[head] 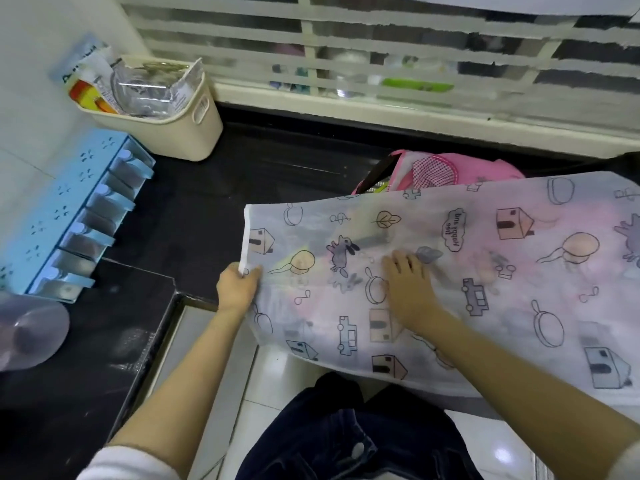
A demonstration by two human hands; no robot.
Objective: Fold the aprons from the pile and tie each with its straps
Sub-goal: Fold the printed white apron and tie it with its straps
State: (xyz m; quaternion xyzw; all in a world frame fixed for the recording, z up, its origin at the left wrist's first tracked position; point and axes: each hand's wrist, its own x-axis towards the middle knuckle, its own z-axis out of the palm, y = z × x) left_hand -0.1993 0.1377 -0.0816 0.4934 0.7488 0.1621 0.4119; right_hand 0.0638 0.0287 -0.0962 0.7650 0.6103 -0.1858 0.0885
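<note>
Apron (467, 282): lying spread from centre to 3 o'clock, over the counter (207, 202) edge.
Left hand (237, 287): pinching the apron's left hem.
Right hand (408, 282): pressing flat, fingers straight.
Pile (446, 169): sitting at 1 o'clock, partly covered.
Handling: looking thin, light, limp, probably slippery; take hems and corners.

White sleeves (114, 460), forearms (180, 368) and hands (237, 287) bare — dark blue jeans (332, 424) with one pale button (358, 451).
</note>
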